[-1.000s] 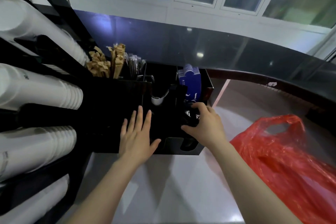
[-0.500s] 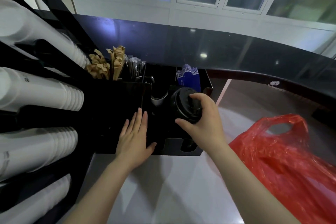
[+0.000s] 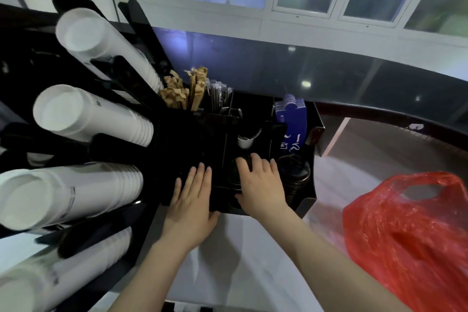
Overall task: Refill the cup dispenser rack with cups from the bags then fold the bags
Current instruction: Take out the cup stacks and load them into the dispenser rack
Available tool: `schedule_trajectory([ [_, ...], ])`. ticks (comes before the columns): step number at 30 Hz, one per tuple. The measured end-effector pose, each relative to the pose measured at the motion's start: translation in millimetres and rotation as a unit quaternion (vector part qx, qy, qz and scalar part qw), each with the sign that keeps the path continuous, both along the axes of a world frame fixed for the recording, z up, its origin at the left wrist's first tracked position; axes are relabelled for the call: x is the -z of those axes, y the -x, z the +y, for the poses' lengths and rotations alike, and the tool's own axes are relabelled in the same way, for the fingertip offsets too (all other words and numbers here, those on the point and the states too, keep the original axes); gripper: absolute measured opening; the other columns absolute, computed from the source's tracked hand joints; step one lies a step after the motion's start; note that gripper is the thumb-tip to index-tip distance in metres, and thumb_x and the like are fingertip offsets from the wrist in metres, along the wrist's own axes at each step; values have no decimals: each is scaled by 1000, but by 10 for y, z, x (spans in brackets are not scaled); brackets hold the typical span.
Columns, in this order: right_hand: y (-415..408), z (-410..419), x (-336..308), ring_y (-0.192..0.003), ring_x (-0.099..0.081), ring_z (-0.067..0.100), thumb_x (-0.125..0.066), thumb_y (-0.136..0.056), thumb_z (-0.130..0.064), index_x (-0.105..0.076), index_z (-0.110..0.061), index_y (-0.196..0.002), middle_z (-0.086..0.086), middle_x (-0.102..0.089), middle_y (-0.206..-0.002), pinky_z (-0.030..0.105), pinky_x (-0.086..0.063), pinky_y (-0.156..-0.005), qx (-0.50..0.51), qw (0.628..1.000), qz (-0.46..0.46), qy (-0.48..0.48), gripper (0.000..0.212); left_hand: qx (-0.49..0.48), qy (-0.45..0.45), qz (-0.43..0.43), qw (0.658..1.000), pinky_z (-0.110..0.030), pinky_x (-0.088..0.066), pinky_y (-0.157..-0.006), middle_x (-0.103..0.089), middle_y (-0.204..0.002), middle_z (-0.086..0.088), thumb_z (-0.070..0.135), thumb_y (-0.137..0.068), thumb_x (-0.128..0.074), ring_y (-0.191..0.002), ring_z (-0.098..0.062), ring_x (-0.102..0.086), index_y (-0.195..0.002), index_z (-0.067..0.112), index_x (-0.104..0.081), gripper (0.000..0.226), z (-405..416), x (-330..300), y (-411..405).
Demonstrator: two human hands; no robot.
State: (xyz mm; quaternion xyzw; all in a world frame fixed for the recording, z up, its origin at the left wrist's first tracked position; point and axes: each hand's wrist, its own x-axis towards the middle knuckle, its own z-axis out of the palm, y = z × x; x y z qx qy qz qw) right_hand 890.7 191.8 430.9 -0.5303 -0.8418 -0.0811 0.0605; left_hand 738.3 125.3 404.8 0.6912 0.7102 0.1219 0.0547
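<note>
Pressing black lids (image 3: 234, 177) w/ flat right hand (image 3: 262, 185), no longer gripping; left hand (image 3: 191, 200) flat

White cups (image 3: 83, 124), black rack (image 3: 121, 88), red bag (image 3: 410, 235), blue sleeves (image 3: 292, 119).

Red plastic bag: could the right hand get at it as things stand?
Probably yes. The right hand rests on black lids in the organizer, holding nothing, and the red plastic bag lies beside that forearm with bare counter between.

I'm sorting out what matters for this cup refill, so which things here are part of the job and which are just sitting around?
Job things:
white cup stacks in the dispenser rack
red plastic bag

Just there:
black organizer under both hands
black lids
blue sleeves
brown packets
wrapped straws
</note>
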Motion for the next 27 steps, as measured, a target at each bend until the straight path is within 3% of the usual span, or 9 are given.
schedule_trajectory([
  [4,-6,37,129,-114,-53,37,-76,-70,-47,-39,-15,-134,20,-48,-133,58,-10,-114,0,999,-47,-1,81,26,-5,-4,1000,-34,23,-109,33,-147,4,45,-94,-45,-134,-12,35,-147,17,21,90,4,12,-73],
  [8,7,42,204,-117,-49,37,-72,-70,-57,-41,-13,-130,20,-53,-123,62,17,-107,19,994,-107,24,81,51,4,6,999,-30,24,-108,32,-149,2,43,-94,-46,-134,-14,35,-148,17,19,89,27,49,-129],
  [13,38,45,174,-140,-23,38,-58,-86,-50,-45,-12,-136,21,-29,-152,72,30,-92,9,984,-176,39,64,56,10,5,998,-28,22,-107,35,-145,4,40,-94,-49,-132,-14,38,-147,16,21,92,27,87,-139],
  [15,4,25,147,-142,-22,35,-55,-87,-55,-44,-11,-140,17,-28,-154,72,29,-93,-11,982,-186,36,70,57,10,6,998,-28,19,-108,33,-148,3,39,-93,-51,-133,-14,38,-146,17,23,94,22,95,-134],
  [17,-55,-74,124,-129,-44,30,-60,-82,-55,-53,-12,-134,11,-51,-136,71,14,-102,-34,982,-187,16,68,57,11,11,998,-29,16,-110,29,-154,1,37,-92,-52,-134,-14,37,-144,18,25,95,19,100,-136],
  [19,-118,-164,137,-102,-58,24,-61,-81,-38,-64,-13,-120,3,-63,-103,70,2,-106,-70,983,-169,-37,46,55,10,13,998,-30,13,-111,25,-156,-1,35,-91,-52,-135,-15,36,-145,17,25,96,19,109,-143],
  [22,-174,-222,159,-97,-55,29,-45,-88,-18,-53,-6,-129,6,-64,-96,70,21,-100,-63,984,-166,-3,43,54,9,11,998,-30,10,-112,23,-157,-2,35,-90,-54,-136,-16,35,-147,15,22,97,27,121,-155],
  [24,-169,-227,146,-101,-52,31,-41,-88,-14,-55,-4,-123,9,-64,-95,67,32,-93,-71,980,-185,2,39,55,11,11,998,-30,8,-113,22,-157,-1,35,-89,-55,-135,-15,36,-147,15,23,99,31,133,-157],
  [27,-164,-198,118,-110,-48,32,-42,-87,-15,-58,-3,-116,9,-65,-94,64,37,-91,-89,980,-178,7,35,61,13,15,998,-30,7,-114,23,-157,0,35,-88,-56,-135,-14,37,-146,16,24,100,32,143,-139],
])
